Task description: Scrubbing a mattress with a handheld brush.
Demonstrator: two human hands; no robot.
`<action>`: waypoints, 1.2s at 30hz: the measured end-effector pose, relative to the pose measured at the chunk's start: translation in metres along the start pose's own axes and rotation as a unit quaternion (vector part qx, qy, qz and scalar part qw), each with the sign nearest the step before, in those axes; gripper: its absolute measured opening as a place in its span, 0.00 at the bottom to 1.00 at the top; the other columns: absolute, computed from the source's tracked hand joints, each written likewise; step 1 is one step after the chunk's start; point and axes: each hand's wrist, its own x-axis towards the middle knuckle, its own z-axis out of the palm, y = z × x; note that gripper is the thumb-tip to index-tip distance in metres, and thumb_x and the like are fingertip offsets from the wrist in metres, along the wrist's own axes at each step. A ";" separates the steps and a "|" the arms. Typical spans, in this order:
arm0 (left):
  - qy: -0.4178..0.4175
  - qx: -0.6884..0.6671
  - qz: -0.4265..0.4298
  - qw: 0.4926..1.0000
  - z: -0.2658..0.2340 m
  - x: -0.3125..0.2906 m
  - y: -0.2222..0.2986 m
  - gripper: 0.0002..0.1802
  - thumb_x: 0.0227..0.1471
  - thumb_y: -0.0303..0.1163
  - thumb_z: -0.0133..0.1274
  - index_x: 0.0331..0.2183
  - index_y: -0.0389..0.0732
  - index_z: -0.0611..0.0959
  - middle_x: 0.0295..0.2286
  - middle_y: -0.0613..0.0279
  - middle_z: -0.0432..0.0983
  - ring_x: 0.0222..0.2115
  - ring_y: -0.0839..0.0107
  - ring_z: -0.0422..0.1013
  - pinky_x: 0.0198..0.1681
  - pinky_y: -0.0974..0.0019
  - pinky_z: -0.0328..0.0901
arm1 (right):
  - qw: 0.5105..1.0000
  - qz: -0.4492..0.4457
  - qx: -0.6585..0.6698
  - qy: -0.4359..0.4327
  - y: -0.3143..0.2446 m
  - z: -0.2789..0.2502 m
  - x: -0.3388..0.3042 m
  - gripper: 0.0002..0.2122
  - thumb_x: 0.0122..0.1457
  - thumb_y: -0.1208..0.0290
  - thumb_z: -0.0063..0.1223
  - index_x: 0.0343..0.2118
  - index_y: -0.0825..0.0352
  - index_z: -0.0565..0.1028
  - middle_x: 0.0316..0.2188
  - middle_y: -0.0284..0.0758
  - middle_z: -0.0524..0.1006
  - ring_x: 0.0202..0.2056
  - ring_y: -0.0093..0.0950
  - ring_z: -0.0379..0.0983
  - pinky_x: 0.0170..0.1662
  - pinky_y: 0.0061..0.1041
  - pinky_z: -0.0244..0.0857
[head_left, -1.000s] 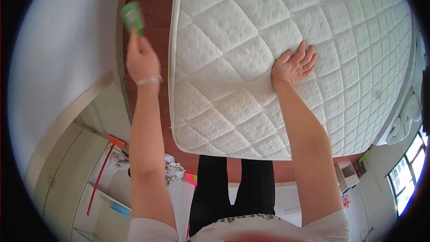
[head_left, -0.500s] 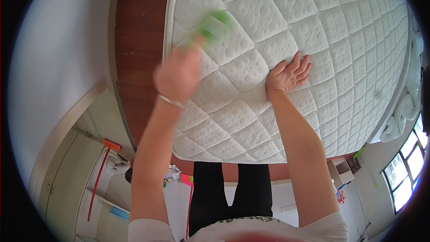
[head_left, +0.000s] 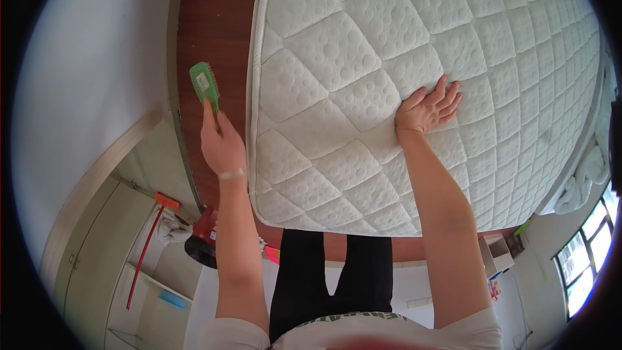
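My left hand [head_left: 221,144] grips the handle of a green brush [head_left: 205,83]. The brush has a pale label on its back, and its bristles face right toward the mattress edge. Hand and brush are off the left side of the white quilted mattress [head_left: 353,45], over the reddish-brown floor strip. Resting on top of the mattress, my right hand [head_left: 427,109] lies palm down with its fingers spread and holds nothing. A pale band circles my left wrist.
A white wall [head_left: 97,45] runs along the far left. Below it are a pale cabinet [head_left: 87,253] and a red-handled broom or squeegee [head_left: 144,259]. A black and red object [head_left: 202,246] sits by my left forearm. White bedding [head_left: 580,181] and a window [head_left: 588,253] are at right.
My left hand has swung the brush leftward and slightly down, from above the mattress to beyond its left edge. My right hand stays on the mattress; the view has shifted a little.
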 end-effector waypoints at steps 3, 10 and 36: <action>0.005 0.030 0.117 0.993 -0.019 -0.034 0.039 0.22 0.54 0.27 0.48 0.52 0.45 0.74 0.32 0.55 0.74 0.32 0.61 0.73 0.35 0.64 0.67 | 1.000 -0.003 -0.024 0.002 0.001 -0.003 -0.001 0.27 0.58 0.59 0.36 0.61 0.61 0.55 0.64 0.43 0.47 0.65 0.47 0.35 0.62 0.50 0.27; -0.087 -0.021 0.066 0.994 -0.015 -0.061 -0.005 0.22 0.55 0.29 0.47 0.53 0.43 0.72 0.42 0.50 0.75 0.38 0.55 0.73 0.38 0.63 0.68 | 1.000 0.001 -0.001 0.012 -0.003 0.002 -0.003 0.27 0.58 0.57 0.36 0.61 0.61 0.56 0.64 0.43 0.49 0.65 0.46 0.36 0.62 0.48 0.29; -0.027 0.003 0.093 0.995 -0.055 -0.221 -0.076 0.24 0.51 0.28 0.50 0.50 0.33 0.69 0.41 0.47 0.66 0.43 0.55 0.63 0.49 0.60 0.58 | 0.905 -0.305 0.096 -0.280 -0.043 -0.135 -0.240 0.29 0.48 0.73 0.52 0.57 0.60 0.63 0.36 0.38 0.70 0.29 0.38 0.73 0.30 0.36 0.70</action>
